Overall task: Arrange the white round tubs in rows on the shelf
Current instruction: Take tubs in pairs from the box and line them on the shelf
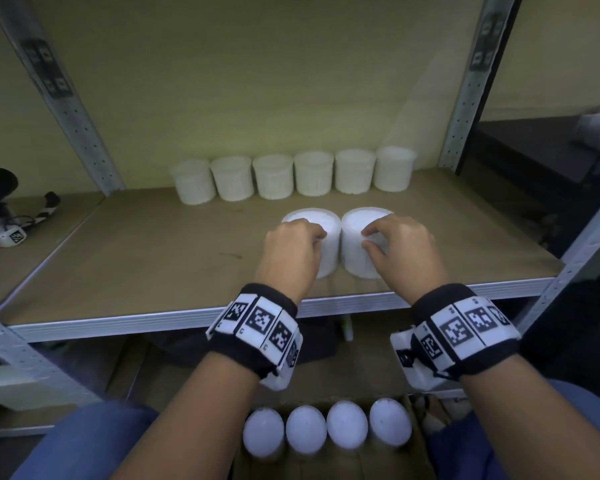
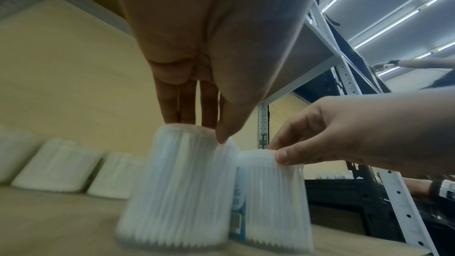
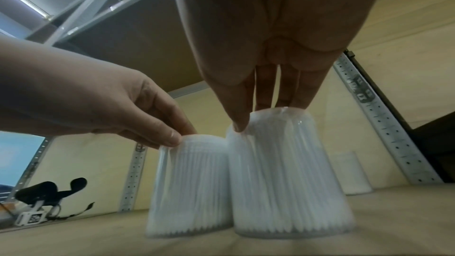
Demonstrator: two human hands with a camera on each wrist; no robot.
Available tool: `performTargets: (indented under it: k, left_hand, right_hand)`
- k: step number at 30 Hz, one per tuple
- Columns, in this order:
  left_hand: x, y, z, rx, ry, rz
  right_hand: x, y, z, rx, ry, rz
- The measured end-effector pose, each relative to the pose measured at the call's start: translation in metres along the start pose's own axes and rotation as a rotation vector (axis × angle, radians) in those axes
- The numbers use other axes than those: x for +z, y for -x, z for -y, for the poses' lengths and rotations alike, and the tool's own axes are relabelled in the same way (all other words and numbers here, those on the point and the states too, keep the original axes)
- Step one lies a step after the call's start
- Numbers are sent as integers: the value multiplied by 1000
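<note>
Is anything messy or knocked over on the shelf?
Nothing stands out. Six tubs stand upright in a neat back row, and two more stand side by side in front, the left hand and right hand each gripping one.

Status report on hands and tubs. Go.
Left hand grips left tub by its top; right hand grips right tub. Both upright, side by side on shelf. Back row stands six. Nothing between.

White round tubs: I count six upright in a back row (image 1: 293, 176) on the shelf (image 1: 118, 258); two more (image 1: 340, 237) touching side by side nearer the front.
</note>
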State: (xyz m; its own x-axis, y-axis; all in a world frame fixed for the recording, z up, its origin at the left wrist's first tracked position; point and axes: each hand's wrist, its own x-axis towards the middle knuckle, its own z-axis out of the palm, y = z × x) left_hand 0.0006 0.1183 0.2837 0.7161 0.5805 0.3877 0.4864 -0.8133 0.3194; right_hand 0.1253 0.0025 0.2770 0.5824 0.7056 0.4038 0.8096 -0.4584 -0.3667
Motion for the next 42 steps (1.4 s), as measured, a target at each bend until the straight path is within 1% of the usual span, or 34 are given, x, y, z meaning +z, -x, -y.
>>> performTargets:
  k: [7, 14, 21, 28, 39, 42]
  left_hand:
    - [28, -42, -17, 23, 78, 40]
    - [51, -84, -34, 56, 86, 70]
    - [66, -112, -42, 60, 108, 80]
    - [80, -138, -47, 48, 111, 92]
    - [91, -159, -49, 54, 122, 106]
    - [94, -165, -46, 41, 146, 106]
  right_hand:
    - [-6, -25, -32, 84, 30, -3]
    - [-7, -57, -58, 198, 22, 8]
    - [-2, -81, -77, 220, 43, -15]
    - [1, -104, -90, 252, 51, -1]
    - [8, -131, -104, 285, 27, -14]
    - [11, -135, -106, 263, 43, -21]
